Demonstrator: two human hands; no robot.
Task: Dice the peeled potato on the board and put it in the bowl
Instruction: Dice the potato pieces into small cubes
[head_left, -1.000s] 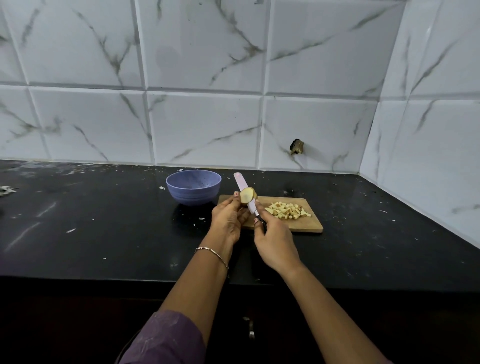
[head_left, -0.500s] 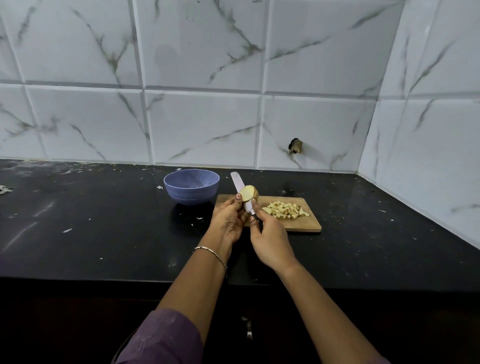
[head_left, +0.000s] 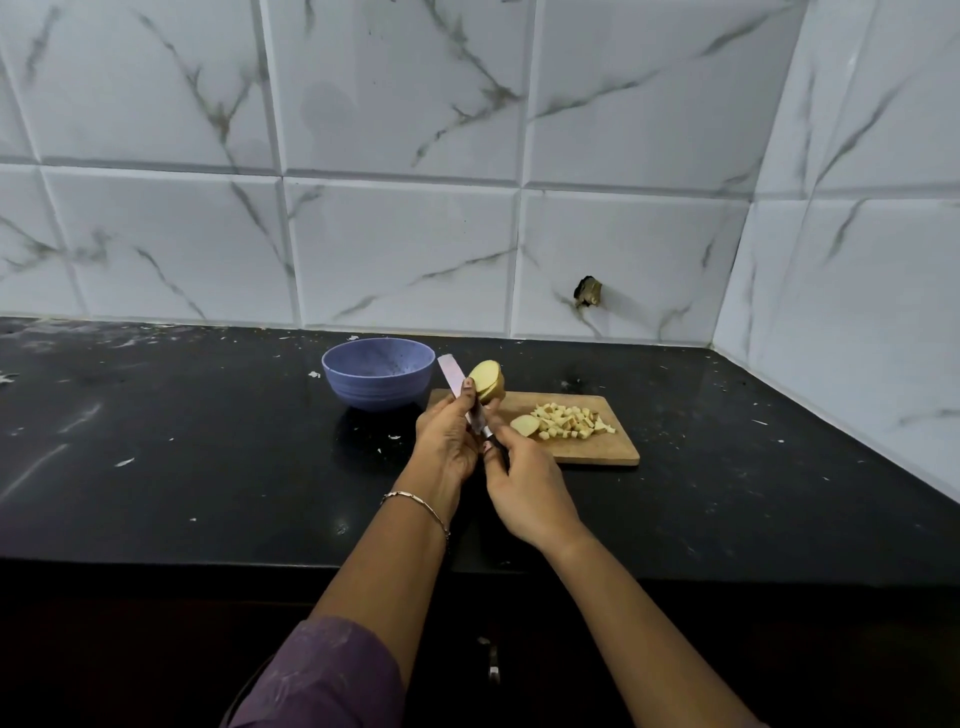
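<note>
Black worktop (head_left: 208, 467), toward its back edge: left hand (head_left: 447, 441) gripping potato (head_left: 485, 382) over board (head_left: 597, 452), right hand (head_left: 524, 483) clamped round knife (head_left: 451, 374) handle, diced pieces (head_left: 569, 421) on board, bowl (head_left: 379, 384) just beside.

One head camera, looks forward and down over black bench (head_left: 156, 467), tiled wall (head_left: 415, 234) behind, arms close below.

A glossy black stone desk (head_left: 182, 467) runs into a corner of white, grey-veined marble-look wall tiles (head_left: 400, 249), with pale scraps (head_left: 124, 462) scattered on it; one tile has a small dark broken hole (head_left: 587, 292); a small metal handle (head_left: 492, 662) sits below the desk's front edge
</note>
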